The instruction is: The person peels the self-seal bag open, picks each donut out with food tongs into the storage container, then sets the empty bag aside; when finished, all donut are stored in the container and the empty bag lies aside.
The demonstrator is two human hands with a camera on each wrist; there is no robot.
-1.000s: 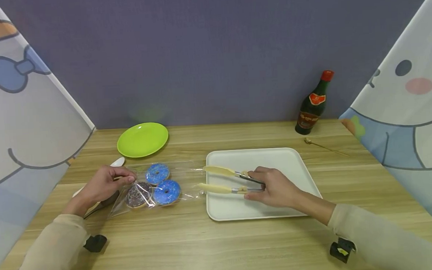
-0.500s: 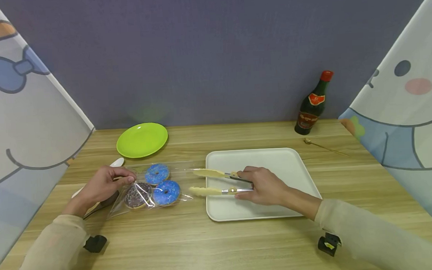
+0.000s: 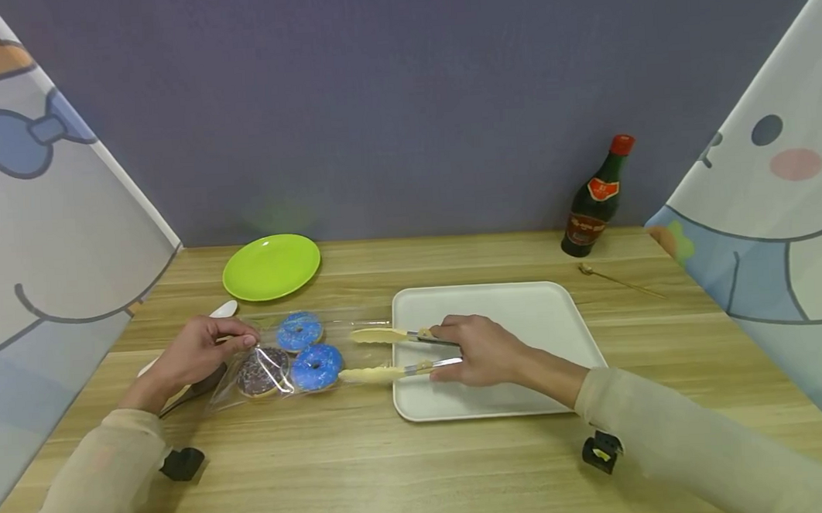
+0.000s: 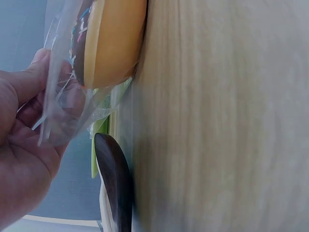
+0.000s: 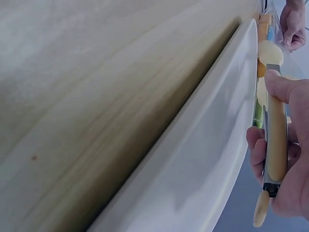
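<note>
My left hand [image 3: 203, 349] pinches the edge of a clear plastic bag [image 4: 60, 116] on the left of the table. Inside the bag lie a chocolate donut [image 3: 263, 371] with sprinkles and two blue donuts, one behind [image 3: 299, 331] and one in front [image 3: 317, 367]. My right hand [image 3: 482, 350] grips a pair of tongs [image 5: 276, 135] with cream-coloured tips, held above the white tray [image 3: 518, 305]. The tongs' two arms are spread and point left, their tips over the bag's right end beside the blue donuts. Whether the tips are inside the bag I cannot tell.
A green plate [image 3: 272, 268] sits behind the bag. A white spoon [image 3: 224, 309] and a dark spoon [image 4: 116, 174] lie by the left hand, partly hidden. At the back right stand a dark green bottle [image 3: 592, 200] and, in front of it, a thin gold stick [image 3: 621, 279].
My right hand has moved left with the tongs, bringing their tips from the tray's left edge to the bag beside the blue donuts. My left hand stays where it was on the bag.
</note>
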